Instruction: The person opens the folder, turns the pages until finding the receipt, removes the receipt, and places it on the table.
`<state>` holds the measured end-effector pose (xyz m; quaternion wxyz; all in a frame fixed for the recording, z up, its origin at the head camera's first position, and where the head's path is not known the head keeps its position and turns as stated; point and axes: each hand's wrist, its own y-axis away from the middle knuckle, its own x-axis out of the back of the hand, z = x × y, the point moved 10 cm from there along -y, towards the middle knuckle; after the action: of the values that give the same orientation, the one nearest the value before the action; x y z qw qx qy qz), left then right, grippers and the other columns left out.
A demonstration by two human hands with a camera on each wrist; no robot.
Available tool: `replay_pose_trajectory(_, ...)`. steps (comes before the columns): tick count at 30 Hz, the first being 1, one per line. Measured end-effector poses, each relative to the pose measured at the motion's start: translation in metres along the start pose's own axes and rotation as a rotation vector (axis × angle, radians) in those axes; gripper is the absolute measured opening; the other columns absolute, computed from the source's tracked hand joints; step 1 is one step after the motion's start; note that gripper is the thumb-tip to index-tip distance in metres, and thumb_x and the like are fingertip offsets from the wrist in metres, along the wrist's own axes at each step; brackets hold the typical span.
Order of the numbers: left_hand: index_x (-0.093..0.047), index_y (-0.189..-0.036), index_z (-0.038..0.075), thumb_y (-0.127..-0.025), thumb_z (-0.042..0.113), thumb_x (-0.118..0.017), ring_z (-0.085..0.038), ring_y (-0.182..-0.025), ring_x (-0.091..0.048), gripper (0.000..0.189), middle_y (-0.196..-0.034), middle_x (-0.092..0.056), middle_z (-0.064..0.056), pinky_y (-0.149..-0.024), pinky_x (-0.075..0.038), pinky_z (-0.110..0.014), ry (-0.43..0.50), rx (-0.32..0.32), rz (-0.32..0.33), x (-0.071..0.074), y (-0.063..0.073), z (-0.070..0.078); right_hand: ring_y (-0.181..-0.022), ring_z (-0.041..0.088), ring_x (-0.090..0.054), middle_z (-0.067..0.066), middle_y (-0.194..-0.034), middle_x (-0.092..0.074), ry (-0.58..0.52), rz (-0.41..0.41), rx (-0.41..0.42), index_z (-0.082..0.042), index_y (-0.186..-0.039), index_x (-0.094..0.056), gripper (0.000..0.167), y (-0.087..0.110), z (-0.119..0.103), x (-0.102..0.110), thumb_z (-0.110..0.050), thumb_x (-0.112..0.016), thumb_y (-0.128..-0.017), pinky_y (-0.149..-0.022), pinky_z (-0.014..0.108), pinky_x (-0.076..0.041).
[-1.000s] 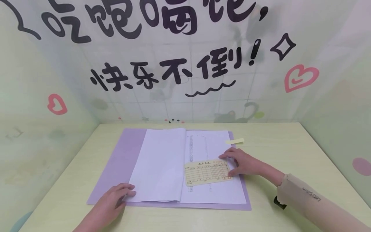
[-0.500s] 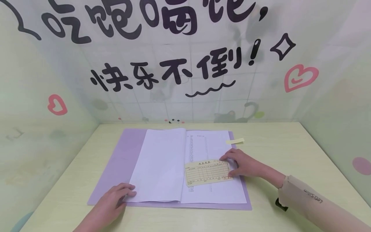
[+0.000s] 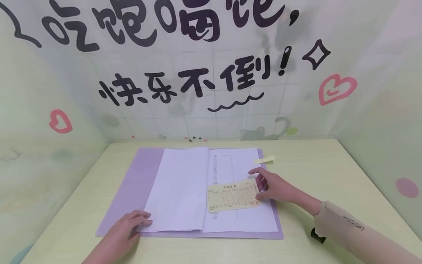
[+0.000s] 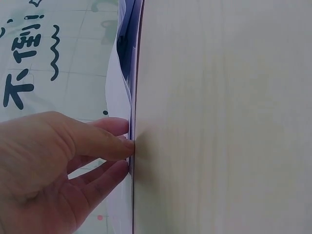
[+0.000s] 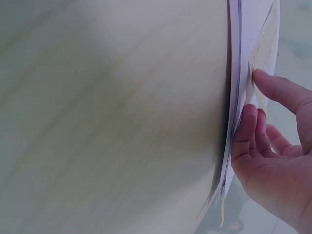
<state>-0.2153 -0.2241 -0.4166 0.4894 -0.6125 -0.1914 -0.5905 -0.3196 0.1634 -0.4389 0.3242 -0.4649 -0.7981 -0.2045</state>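
A pale yellow receipt slip (image 3: 232, 198) with a printed grid lies over the printed right page of an open purple folder (image 3: 132, 190). My right hand (image 3: 275, 187) pinches the slip's right edge. Its thumb is on the printed face, other fingers curl in at the edge, and the index finger is raised. In the right wrist view the slip (image 5: 263, 48) bows up slightly from the page. My left hand (image 3: 126, 227) rests at the lower left corner of the blank left page (image 3: 176, 190), fingers on the paper and thumb at the folder's edge (image 4: 134, 195).
A small yellow sticky tab (image 3: 265, 160) juts out from the right page's upper edge. The folder lies on a light wooden table (image 3: 306, 161). Walls with a printed covering (image 3: 214, 124) enclose the table at the back and sides.
My right index finger has lifted off the slip, and the other fingers have curled in at its edge. The left hand keeps its place. The head view has shifted slightly.
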Motion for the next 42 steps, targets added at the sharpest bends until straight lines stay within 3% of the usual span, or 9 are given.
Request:
replay_pose_trajectory(8, -0.072, -0.091, 0.02, -0.057, -0.012, -0.083, -0.024, -0.099, -0.066, 0.049, -0.109, -0.069, 0.006, -0.084, -0.059, -0.029, -0.004, 0.007, 0.002, -0.002, 0.001, -0.001, -0.076, 0.012, -0.056, 0.003, -0.089, -0.057, -0.011, 0.067, -0.024, -0.008, -0.117, -0.063, 0.036, 0.004, 0.001, 0.005, -0.005, -0.075, -0.084, -0.064, 0.018, -0.049)
replay_pose_trajectory(18, -0.072, -0.091, 0.021, -0.057, -0.012, -0.082, -0.024, -0.099, -0.066, 0.049, -0.109, -0.069, 0.006, -0.084, -0.059, -0.028, 0.006, 0.015, -0.001, -0.002, 0.001, -0.002, -0.076, 0.013, -0.057, 0.004, -0.091, -0.066, -0.007, 0.13, -0.037, -0.008, -0.115, -0.065, 0.031, 0.008, -0.002, 0.017, -0.003, -0.072, -0.085, -0.066, 0.019, -0.05)
replay_pose_trajectory(22, -0.073, -0.091, 0.02, -0.056, -0.012, -0.083, -0.024, -0.099, -0.066, 0.049, -0.109, -0.069, 0.006, -0.083, -0.06, -0.033, -0.001, 0.013, 0.007, -0.002, 0.0, -0.001, -0.075, 0.012, -0.057, 0.003, -0.089, -0.067, 0.002, 0.158, -0.035, -0.009, -0.114, -0.066, 0.03, 0.009, -0.001, 0.022, -0.003, -0.072, -0.085, -0.064, 0.018, -0.05)
replay_pose_trajectory(25, -0.073, -0.091, 0.02, -0.055, -0.013, -0.083, -0.023, -0.098, -0.066, 0.05, -0.108, -0.069, 0.006, -0.086, -0.057, -0.02, 0.004, 0.004, 0.023, -0.001, 0.0, -0.001, -0.074, 0.011, -0.057, 0.003, -0.089, -0.067, 0.01, 0.172, -0.038, -0.01, -0.114, -0.067, 0.029, 0.01, 0.001, 0.025, -0.004, -0.072, -0.086, -0.063, 0.018, -0.05)
replay_pose_trajectory(30, -0.072, -0.09, 0.021, -0.053, -0.014, -0.082, -0.024, -0.097, -0.065, 0.052, -0.108, -0.069, 0.005, -0.093, -0.038, 0.003, 0.025, -0.019, 0.046, 0.001, 0.001, -0.001, -0.073, 0.012, -0.058, 0.002, -0.089, -0.068, 0.015, 0.185, -0.059, -0.012, -0.114, -0.067, 0.027, 0.011, 0.005, 0.028, -0.006, -0.07, -0.088, -0.063, 0.019, -0.051)
replay_pose_trajectory(42, -0.073, -0.091, 0.019, -0.054, -0.014, -0.082, -0.024, -0.096, -0.065, 0.05, -0.106, -0.069, 0.004, -0.092, -0.038, 0.004, 0.021, -0.027, 0.045, 0.001, 0.001, -0.001, -0.075, 0.014, -0.063, 0.005, -0.09, -0.072, -0.009, 0.23, -0.066, -0.011, -0.115, -0.067, 0.025, 0.02, 0.007, 0.045, -0.004, -0.066, -0.091, -0.061, 0.021, -0.053)
